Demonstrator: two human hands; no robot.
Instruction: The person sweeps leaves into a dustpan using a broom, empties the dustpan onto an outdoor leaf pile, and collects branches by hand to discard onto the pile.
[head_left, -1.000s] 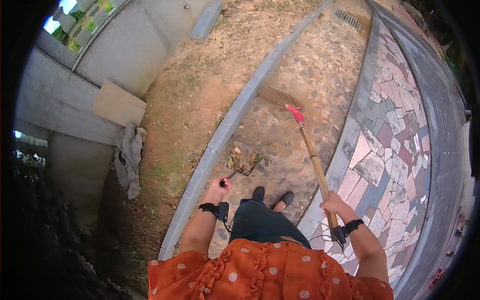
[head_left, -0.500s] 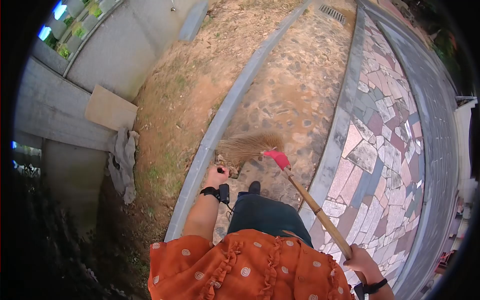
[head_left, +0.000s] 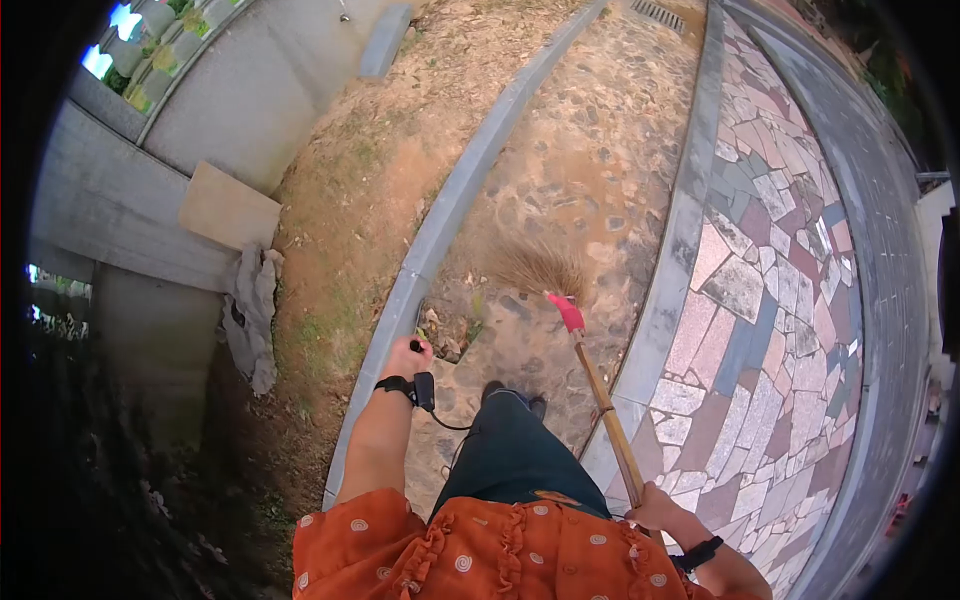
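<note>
My right hand (head_left: 655,508) grips the wooden handle of a broom (head_left: 604,405) with a pink binding. The broom's bristles (head_left: 540,268) rest over the pebbled path ahead of my feet. My left hand (head_left: 410,352) is closed round a dark handle end beside the grey curb. Just beyond it lies a dustpan (head_left: 457,352) holding dry leaves (head_left: 447,330); its edges are partly hidden by the leaves and my hand. The bristles are to the right of the dustpan, apart from it.
A grey curb (head_left: 425,245) borders bare soil on the left; another curb (head_left: 672,270) separates the path from stone paving (head_left: 735,287). A board (head_left: 228,207) and crumpled grey cloth (head_left: 256,325) lean by the wall. A drain grate (head_left: 658,14) lies far ahead.
The broom swept left over the dustpan, then moved back right and away from it. My right hand went out to the right and has come partly back. The dustpan shifted left with my left hand.
</note>
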